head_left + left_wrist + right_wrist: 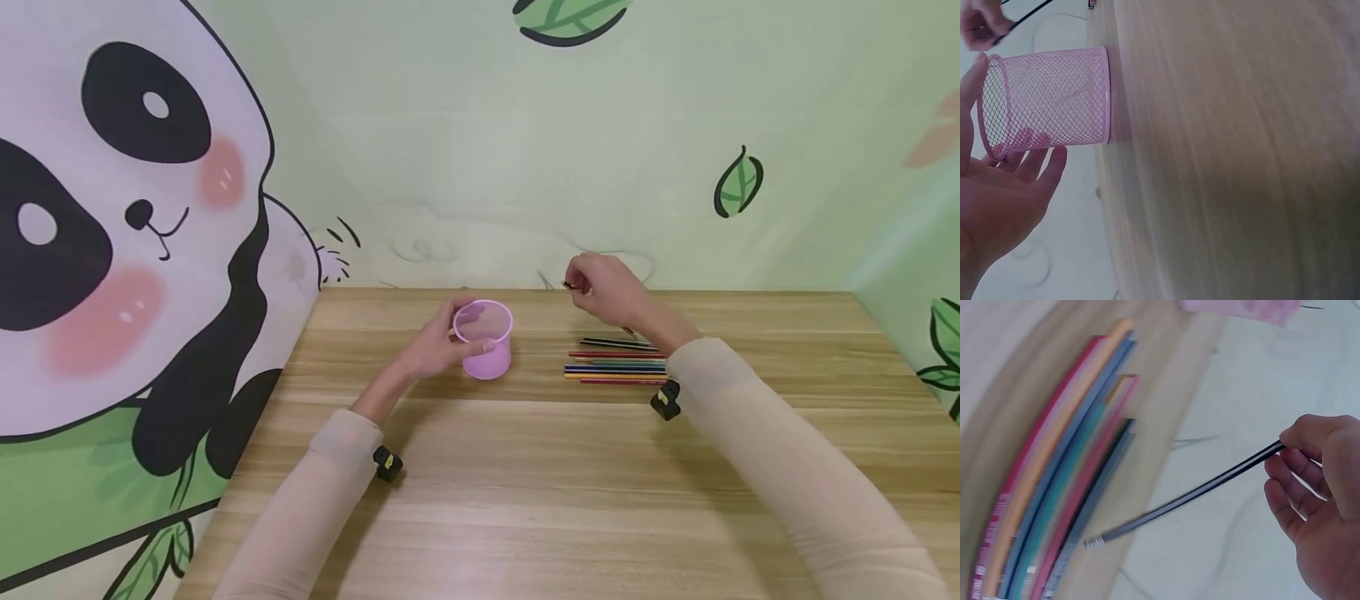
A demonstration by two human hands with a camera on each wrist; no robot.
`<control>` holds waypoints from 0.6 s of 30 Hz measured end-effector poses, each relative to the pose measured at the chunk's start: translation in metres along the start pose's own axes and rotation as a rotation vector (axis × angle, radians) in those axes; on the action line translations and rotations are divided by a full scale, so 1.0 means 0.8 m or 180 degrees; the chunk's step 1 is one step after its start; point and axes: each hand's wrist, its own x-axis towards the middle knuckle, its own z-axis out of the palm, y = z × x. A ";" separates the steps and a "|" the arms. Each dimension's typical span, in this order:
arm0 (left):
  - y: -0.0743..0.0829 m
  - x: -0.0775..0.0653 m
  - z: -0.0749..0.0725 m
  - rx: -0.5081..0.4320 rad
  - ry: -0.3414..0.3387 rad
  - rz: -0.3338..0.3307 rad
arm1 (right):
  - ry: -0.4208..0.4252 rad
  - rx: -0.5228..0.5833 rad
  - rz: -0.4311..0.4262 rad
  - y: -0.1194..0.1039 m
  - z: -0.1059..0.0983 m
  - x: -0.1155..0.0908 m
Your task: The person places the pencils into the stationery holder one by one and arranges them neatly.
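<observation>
Cup (1054, 97) is held by left hand (433, 347); right hand (611, 293) pinches 1 pencil (1185, 498).

Cup (487, 364) on tbl (480, 492), L of pencils (615, 369) side by side; wall (450, 150) behind tbl.

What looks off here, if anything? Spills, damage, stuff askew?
Faint grey squiggles on the wall behind the table: they look like stray marks, unlike the bold-outlined panda. Otherwise nothing stands out: the pink cup is upright, and I see no spill or damage.
</observation>
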 end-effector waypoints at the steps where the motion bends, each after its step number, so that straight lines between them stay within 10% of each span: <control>1: 0.000 0.000 0.000 -0.0009 0.0006 0.0011 | 0.0049 0.0060 0.0010 -0.003 -0.007 0.001; 18: -0.001 0.003 0.000 0.0096 -0.0055 0.0038 | 0.0823 0.1043 -0.0291 -0.078 -0.080 0.007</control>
